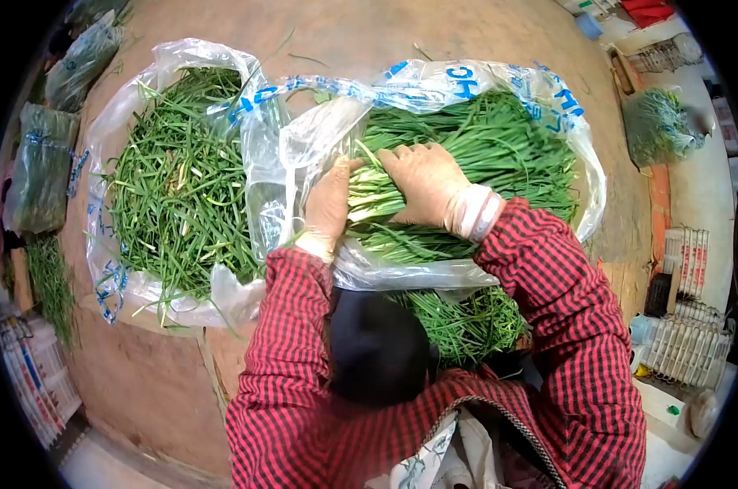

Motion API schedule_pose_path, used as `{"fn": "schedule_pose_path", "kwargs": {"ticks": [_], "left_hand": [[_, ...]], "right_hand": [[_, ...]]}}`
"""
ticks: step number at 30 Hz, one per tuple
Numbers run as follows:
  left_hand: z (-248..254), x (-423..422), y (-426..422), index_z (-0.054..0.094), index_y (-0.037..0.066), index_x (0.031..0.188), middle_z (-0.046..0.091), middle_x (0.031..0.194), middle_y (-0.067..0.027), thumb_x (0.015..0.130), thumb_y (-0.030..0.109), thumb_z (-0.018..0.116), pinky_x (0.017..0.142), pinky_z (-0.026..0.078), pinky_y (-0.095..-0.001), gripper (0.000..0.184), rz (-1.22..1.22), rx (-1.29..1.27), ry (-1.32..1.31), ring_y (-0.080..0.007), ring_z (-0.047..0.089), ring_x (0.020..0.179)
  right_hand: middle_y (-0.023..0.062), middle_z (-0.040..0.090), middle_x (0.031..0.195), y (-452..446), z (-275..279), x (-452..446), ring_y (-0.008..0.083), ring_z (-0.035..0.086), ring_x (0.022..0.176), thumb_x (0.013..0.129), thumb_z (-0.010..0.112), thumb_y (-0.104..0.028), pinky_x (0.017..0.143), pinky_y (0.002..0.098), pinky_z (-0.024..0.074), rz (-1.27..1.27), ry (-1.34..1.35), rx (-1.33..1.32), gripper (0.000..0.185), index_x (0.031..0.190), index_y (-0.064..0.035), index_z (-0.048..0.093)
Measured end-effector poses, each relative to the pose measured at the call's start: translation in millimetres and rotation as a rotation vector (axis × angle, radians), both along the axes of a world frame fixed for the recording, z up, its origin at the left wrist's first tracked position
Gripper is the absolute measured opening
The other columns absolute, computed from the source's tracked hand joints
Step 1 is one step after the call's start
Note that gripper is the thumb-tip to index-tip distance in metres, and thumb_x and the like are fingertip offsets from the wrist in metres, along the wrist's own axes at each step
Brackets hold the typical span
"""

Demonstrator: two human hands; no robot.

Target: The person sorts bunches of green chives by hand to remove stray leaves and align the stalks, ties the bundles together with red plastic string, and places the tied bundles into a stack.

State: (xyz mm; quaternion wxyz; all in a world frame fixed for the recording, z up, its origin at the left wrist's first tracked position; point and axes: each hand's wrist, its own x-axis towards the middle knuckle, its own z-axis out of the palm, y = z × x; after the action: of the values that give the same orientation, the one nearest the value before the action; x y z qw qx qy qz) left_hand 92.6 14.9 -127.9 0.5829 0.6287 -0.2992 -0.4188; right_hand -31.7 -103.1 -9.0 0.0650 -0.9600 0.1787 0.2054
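Both hands wear pale gloves and rest at the left end of a bundle of long green leafy stalks point(499, 147) inside a clear plastic bag point(593, 163) with blue print. My left hand point(328, 200) is at the pale stalk ends, its thumb against them and its fingers partly hidden. On top of the stalks lies my right hand point(426, 183), its fingers apart over the pale ends. To the left, a second clear bag point(100, 187) holds loose, tangled green leaves point(182, 179).
More green leaves point(467, 322) lie below the right bag, near the body. Filled plastic bags point(39, 167) stand at the left edge, another bag point(658, 126) at the right. White crates point(39, 375) and wire racks point(687, 350) stand at the sides.
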Motion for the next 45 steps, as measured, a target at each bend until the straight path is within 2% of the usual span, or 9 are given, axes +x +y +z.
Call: {"fn": "schedule_pose_path", "kwargs": {"ticks": [8,13,20,24,29,32,34,39,45], "left_hand": [[59.9,-35.4,-14.9,0.067,0.003,0.093,0.065,0.086,-0.0227,0.102,0.037,0.034,0.075,0.045,-0.0447,0.049,0.267,-0.008,-0.395,-0.0406,0.062,0.083],[62.6,-36.2,-7.4,0.066,0.001,0.091,0.065,0.074,-0.0073,0.102,0.038,0.038,0.065,0.046,-0.0306,0.047,0.213,-0.086,0.209,-0.0152,0.058,0.066],[96.3,-36.7,26.1,0.049,0.0,0.129,0.058,0.117,-0.0128,0.098,0.02,0.049,0.099,0.043,-0.0383,0.037,0.489,-0.47,0.443,-0.0218,0.056,0.108],[87.4,-77.8,16.9,0.039,0.004,0.143,0.045,0.143,-0.0153,0.087,0.007,0.065,0.115,0.028,-0.0425,0.062,0.164,-0.567,0.196,-0.0273,0.04,0.134],[97.8,-92.8,-22.5,0.041,0.013,0.145,0.042,0.148,-0.0066,0.087,0.034,0.066,0.117,0.024,-0.0416,0.067,-0.732,-0.104,-0.39,-0.027,0.036,0.137],[93.6,-125.6,-48.1,0.041,0.013,0.142,0.045,0.143,-0.0076,0.093,0.038,0.058,0.113,0.031,-0.04,0.058,-0.342,-0.453,0.863,-0.0249,0.04,0.134],[115.7,-148.2,-59.0,0.034,0.007,0.145,0.04,0.146,-0.0122,0.091,0.034,0.058,0.114,0.03,-0.0403,0.065,-0.301,-0.519,0.988,-0.0287,0.038,0.135],[178.5,-191.4,-82.1,0.013,-0.008,0.147,0.027,0.148,-0.0287,0.072,0.03,0.07,0.118,0.021,-0.0426,0.102,-0.192,-0.905,-0.371,-0.0376,0.028,0.139],[298.1,-238.0,-43.6,0.006,-0.014,0.146,0.022,0.148,-0.0351,0.056,0.057,0.077,0.117,0.014,-0.0513,0.135,-0.293,-1.227,-0.587,-0.0441,0.022,0.141]], "right_hand": [[0.0178,0.064,0.11,10.3,6.7,-8.3,0.0334,0.063,0.102,0.055,0.087,-0.031,0.089,0.0421,0.0499,0.11,-0.34,-0.177,0.112,0.145,-0.0007,0.026],[0.0154,0.068,0.097,10.9,30.6,-23.2,0.0311,0.067,0.091,0.062,0.081,-0.028,0.08,0.0397,0.0532,-0.122,-0.187,0.101,0.094,0.14,-0.0031,0.036],[0.0114,0.068,0.102,-37.9,45.1,-72.0,0.0192,0.066,0.098,0.07,0.083,-0.02,0.088,0.0317,0.0532,-0.498,-0.966,0.428,0.076,0.134,-0.0026,0.045],[0.0074,0.067,0.11,-50.6,58.8,-91.4,0.0153,0.063,0.102,0.074,0.085,-0.02,0.092,0.0303,0.0502,-0.571,-1.156,0.685,0.073,0.132,0.0003,0.046],[0.0142,0.05,0.135,-8.0,77.8,-93.0,0.0234,0.05,0.124,0.066,0.086,-0.02,0.107,0.0357,0.0404,-0.388,-0.794,0.62,0.1,0.147,-0.0029,0.029],[0.0169,0.026,0.154,-0.5,87.3,-108.3,0.0292,0.027,0.142,0.059,0.09,-0.025,0.118,0.0382,0.0261,-0.241,-0.783,0.438,0.122,0.152,-0.0049,0.014],[0.0149,0.038,0.144,-0.5,100.5,-123.6,0.0245,0.04,0.132,0.063,0.085,-0.013,0.113,0.035,0.0344,-0.286,-0.933,0.509,0.109,0.15,-0.0048,0.019],[0.0112,0.059,0.125,6.2,137.4,-199.7,0.0229,0.059,0.11,0.081,0.072,-0.015,0.093,0.0381,0.0508,-0.617,-1.196,0.401,0.054,0.13,-0.0014,0.053],[0.0159,0.054,0.132,91.6,216.1,-322.8,0.0309,0.053,0.12,0.091,0.054,-0.029,0.103,0.045,0.0423,-0.765,-1.964,0.239,0.051,0.131,0.004,0.051]]}}
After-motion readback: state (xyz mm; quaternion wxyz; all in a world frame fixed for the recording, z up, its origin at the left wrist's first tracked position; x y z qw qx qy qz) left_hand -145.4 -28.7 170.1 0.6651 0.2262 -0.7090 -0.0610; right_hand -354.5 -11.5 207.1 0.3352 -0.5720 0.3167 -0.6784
